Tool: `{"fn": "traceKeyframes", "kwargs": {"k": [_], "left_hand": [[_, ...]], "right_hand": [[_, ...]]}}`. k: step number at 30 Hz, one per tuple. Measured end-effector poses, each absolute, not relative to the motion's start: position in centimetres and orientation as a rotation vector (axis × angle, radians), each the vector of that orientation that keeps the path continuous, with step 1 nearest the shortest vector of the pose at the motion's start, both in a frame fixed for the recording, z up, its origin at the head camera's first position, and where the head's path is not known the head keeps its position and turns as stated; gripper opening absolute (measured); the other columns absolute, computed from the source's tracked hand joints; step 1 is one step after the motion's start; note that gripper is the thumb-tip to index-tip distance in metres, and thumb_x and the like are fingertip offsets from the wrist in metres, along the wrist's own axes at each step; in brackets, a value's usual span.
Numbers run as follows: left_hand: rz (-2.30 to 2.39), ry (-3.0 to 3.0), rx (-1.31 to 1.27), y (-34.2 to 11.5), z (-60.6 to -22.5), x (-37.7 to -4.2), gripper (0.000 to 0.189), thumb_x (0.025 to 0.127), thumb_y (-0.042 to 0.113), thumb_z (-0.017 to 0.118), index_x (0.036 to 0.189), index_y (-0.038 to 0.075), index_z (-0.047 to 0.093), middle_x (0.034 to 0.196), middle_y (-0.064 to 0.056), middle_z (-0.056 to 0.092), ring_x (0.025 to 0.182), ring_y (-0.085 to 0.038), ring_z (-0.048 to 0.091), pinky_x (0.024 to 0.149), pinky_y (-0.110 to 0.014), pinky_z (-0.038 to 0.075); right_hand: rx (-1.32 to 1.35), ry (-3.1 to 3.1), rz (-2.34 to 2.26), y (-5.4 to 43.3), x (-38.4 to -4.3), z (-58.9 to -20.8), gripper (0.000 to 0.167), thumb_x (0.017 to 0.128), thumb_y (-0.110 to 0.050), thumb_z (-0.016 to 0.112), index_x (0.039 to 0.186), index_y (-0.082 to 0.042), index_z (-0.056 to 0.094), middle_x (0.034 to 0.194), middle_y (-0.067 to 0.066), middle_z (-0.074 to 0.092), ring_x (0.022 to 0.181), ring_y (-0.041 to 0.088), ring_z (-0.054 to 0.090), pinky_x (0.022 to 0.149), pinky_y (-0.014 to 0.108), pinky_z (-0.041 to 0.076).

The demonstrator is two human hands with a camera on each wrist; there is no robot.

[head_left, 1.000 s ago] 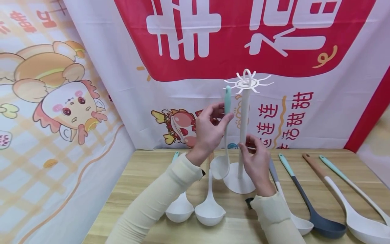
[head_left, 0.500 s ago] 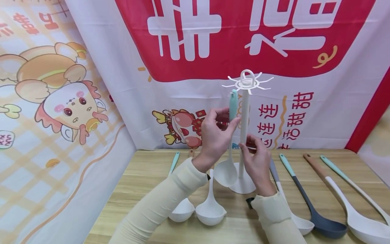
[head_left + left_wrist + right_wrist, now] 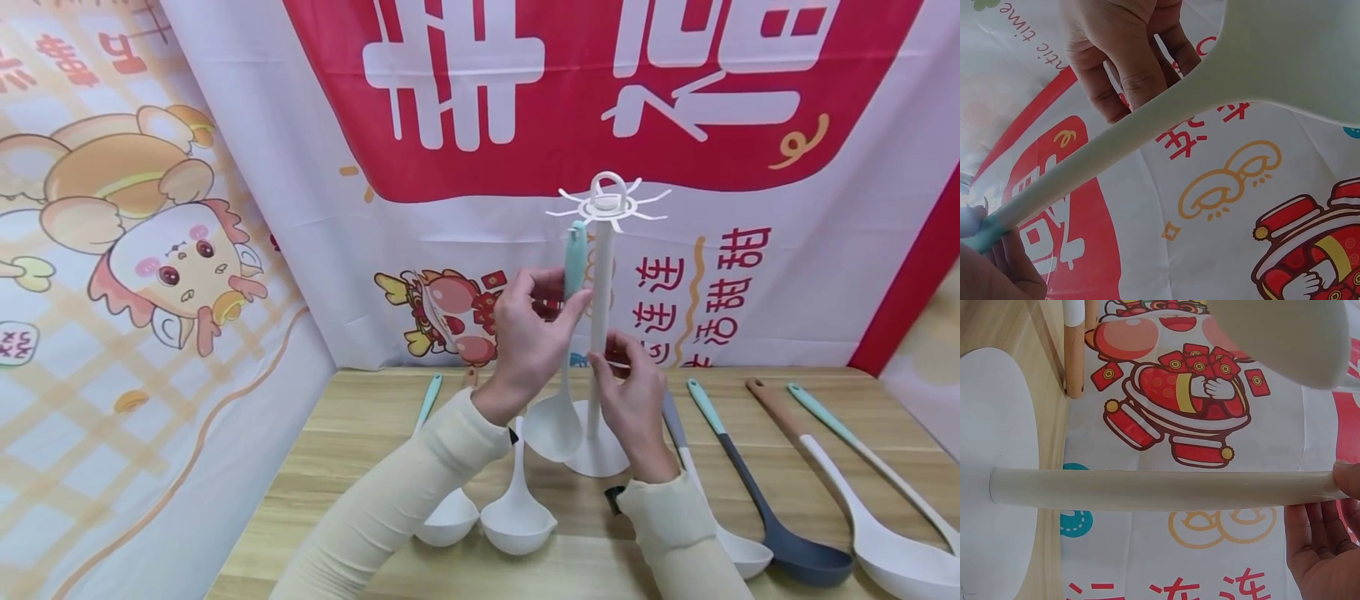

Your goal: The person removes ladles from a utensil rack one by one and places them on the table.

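My left hand (image 3: 528,333) pinches the mint-green handle of a white ladle (image 3: 553,427), which hangs upright, bowl down. The handle's holed top end meets a hook tip of the white rotating utensil stand (image 3: 600,287), just left of its pole. In the left wrist view, thumb and fingers are at the handle's mint part, with the pale shaft (image 3: 1097,153) running up to the bowl. My right hand (image 3: 630,400) holds the stand's pole low down, thumb in front and fingers behind. The pole (image 3: 1160,490) rises from a round white base (image 3: 997,419) in the right wrist view.
Left on the wooden table (image 3: 315,467) lie two white ladles, one nearer (image 3: 517,523) and one mint-handled (image 3: 446,518). To the right lie several more, including a dark one (image 3: 806,557) and a brown-handled white one (image 3: 900,558). A printed cloth (image 3: 450,229) hangs behind.
My left hand has carried the ladle right and slightly down, bringing its handle end to a hook. The hook ring has turned a little. My right hand has stayed on the pole.
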State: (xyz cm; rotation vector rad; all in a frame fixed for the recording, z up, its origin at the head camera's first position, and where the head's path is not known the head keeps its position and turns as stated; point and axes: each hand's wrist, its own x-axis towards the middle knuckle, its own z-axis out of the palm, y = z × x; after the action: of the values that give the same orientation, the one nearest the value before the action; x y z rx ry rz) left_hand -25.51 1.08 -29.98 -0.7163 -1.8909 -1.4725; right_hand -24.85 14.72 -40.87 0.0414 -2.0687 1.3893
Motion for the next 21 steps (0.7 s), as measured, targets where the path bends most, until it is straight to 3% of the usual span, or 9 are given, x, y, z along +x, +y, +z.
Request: {"fn": "traceKeyframes", "kwargs": {"k": [21], "left_hand": [[-1.444, -1.863, -0.737, 0.92, -28.97, -25.6, 0.033, 0.094, 0.015, 0.081, 0.118, 0.0, 0.066, 0.113, -0.014, 0.071, 0.092, -0.02, 0.075, 0.08, -0.023, 0.065]], "right_hand": [[0.027, -2.074, 1.375, 14.66, -24.91, -41.04, 0.038, 0.1, -0.012, 0.072, 0.136, -0.004, 0.063, 0.124, 0.018, 0.071, 0.114, 0.034, 0.071, 0.1, 0.054, 0.062]]}}
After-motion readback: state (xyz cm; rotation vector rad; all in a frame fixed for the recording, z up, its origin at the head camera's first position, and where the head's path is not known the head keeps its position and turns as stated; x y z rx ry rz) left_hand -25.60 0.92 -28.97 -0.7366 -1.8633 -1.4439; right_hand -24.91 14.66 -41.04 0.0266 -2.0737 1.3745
